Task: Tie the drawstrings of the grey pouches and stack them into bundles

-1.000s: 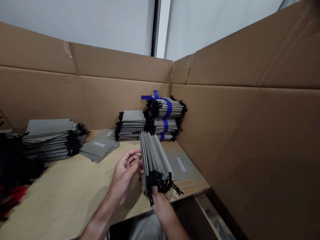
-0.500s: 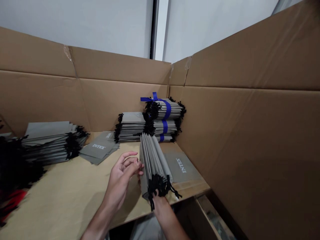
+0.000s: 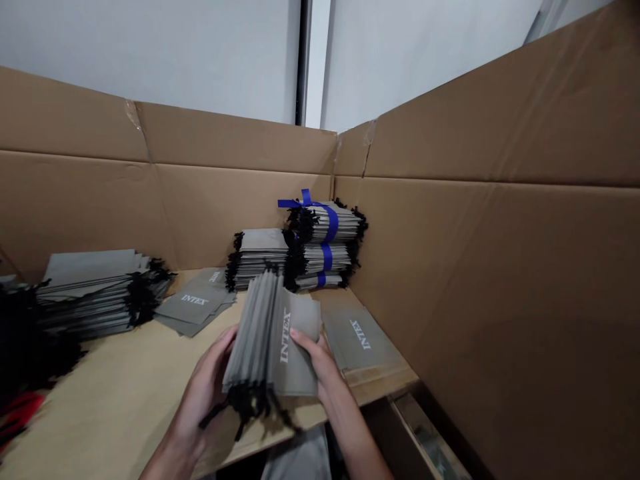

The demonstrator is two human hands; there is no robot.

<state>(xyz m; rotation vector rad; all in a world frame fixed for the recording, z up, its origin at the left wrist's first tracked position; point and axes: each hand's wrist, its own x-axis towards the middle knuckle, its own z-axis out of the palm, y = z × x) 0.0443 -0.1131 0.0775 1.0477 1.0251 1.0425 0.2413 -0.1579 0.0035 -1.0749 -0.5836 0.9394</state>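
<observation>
Both my hands hold a thick bundle of grey INTEX pouches [image 3: 270, 337] with black drawstrings, standing on edge above the cardboard table [image 3: 115, 393]. My left hand [image 3: 203, 390] grips its left side with fingers wrapped behind it. On the bundle's printed right face rests my right hand [image 3: 317, 367], fingers pressed against it. The black cords hang out at the near end.
Bundles tied with blue ribbon [image 3: 325, 243] are stacked in the far corner beside a loose stack [image 3: 260, 257]. Flat pouches [image 3: 195, 303] lie mid-table, one pouch [image 3: 363, 340] at the right. A large stack [image 3: 95, 290] sits left. Cardboard walls [image 3: 500, 280] enclose the table.
My left hand has closed onto the bundle. The bundle has tipped and turned leftward, so its INTEX face shows, and my right hand has shifted onto that face.
</observation>
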